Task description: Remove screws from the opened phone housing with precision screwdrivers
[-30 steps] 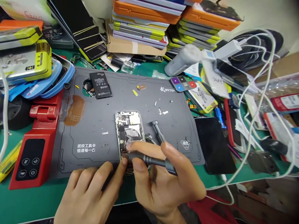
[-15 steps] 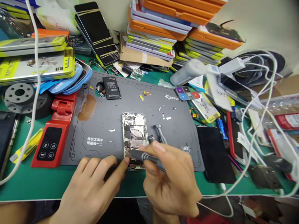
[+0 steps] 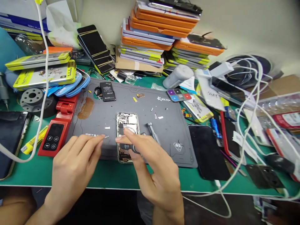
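An opened phone (image 3: 127,120) lies on the grey mat (image 3: 131,93), its inner parts showing. To its left, my left hand (image 3: 78,159) has thumb and index fingertip pinched together beside a tiny metal piece (image 3: 106,137); whether it grips the piece is too small to tell. My right hand (image 3: 156,167) holds a dark screwdriver (image 3: 131,147) over the lower part of the phone, fingers bent around it. Another grey screwdriver (image 3: 152,132) rests right of the phone. A small silver bracket (image 3: 107,127) lies left of it.
A black battery (image 3: 108,91) sits at the mat's back left. The red device (image 3: 52,137) borders the mat on the left, and a dark phone (image 3: 208,153) lies at its right. Stacked boxes (image 3: 161,31) stand behind; white cables (image 3: 248,125) loop at right.
My left hand has moved left, off the phone's edge to the small metal piece. My right hand has shifted its hold, with its fingers extended further over the phone. The view has shifted.
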A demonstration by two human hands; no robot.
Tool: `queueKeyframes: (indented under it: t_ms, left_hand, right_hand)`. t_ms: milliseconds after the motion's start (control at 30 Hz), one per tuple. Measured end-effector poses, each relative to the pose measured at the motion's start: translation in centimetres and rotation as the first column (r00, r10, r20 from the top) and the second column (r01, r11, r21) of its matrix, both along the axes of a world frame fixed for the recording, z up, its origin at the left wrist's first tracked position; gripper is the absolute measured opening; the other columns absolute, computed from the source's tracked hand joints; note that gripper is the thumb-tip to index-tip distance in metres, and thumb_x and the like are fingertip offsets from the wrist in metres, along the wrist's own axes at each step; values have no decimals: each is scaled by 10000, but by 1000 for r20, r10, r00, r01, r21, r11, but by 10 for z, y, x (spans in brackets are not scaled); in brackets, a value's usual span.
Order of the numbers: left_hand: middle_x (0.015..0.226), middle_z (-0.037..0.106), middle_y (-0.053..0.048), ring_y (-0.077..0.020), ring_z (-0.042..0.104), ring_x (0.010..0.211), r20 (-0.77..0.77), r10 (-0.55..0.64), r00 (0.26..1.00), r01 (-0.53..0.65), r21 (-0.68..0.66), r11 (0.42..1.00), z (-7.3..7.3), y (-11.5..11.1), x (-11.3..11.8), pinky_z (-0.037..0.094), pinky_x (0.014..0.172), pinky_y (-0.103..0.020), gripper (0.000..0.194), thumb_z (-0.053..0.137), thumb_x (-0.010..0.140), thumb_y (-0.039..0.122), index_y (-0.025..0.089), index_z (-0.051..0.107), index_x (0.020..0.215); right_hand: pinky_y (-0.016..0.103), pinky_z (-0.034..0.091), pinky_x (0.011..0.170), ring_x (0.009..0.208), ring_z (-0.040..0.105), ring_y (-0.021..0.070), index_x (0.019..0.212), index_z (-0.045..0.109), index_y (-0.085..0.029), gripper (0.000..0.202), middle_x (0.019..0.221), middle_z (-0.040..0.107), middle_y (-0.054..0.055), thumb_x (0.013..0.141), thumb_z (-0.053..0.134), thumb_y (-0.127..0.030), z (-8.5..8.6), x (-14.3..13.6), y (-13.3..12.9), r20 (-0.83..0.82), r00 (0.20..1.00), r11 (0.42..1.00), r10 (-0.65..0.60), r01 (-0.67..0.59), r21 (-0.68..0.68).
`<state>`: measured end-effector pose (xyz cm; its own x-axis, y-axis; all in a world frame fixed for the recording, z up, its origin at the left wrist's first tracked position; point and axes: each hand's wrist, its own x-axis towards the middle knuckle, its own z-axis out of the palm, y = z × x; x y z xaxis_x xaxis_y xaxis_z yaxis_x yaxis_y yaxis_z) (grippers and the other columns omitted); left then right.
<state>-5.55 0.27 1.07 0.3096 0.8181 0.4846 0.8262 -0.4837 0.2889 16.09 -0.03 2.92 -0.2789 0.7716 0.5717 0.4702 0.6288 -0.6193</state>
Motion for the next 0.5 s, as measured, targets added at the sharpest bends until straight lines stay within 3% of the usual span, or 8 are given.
queueKeyframes:
  t_ms: [133,233,300,400,500]
  left_hand:
    - [1023,784,-9,-183,698,854,4,68,998,-68,26,997,1,2,-3,527,856,-346,170,639,1096,198,206,705,1253]
    - [997,788,-16,-185,683,814,-20,61,998,-60,54,997,-1,3,-3,515,829,-345,152,651,1089,199,186,697,1233]
    - [987,789,-19,-192,667,809,-41,49,998,-46,64,997,-3,3,-2,503,823,-351,152,670,1075,181,181,697,1224]
    - [991,786,-24,-199,654,818,-39,42,998,-39,70,997,-4,2,-2,497,827,-355,157,680,1062,158,176,699,1217]
    - [990,785,-29,-203,656,832,-35,29,999,-26,77,997,-4,0,-3,505,837,-355,156,677,1060,150,168,699,1213]
  right_hand:
    - [402,651,1029,1209,734,187,1572,543,-191,598,1341,783,82,1015,522,26,8,1,10,100,994,998,48,-51,23]
    - [361,661,909,1072,725,183,1430,670,-216,415,1189,771,76,1032,665,-98,7,0,15,85,996,998,-37,32,51]
    - [346,655,894,1036,722,169,1443,666,-246,441,1154,768,60,1033,671,-84,6,1,15,39,997,997,-66,65,38]
    - [353,649,936,1060,742,156,1568,558,-262,581,1197,799,43,1047,555,-3,5,3,13,16,999,999,30,-30,-21]
    - [329,633,832,941,740,163,1480,646,-253,486,1039,812,24,1036,656,-58,4,1,12,72,994,990,-84,75,116]
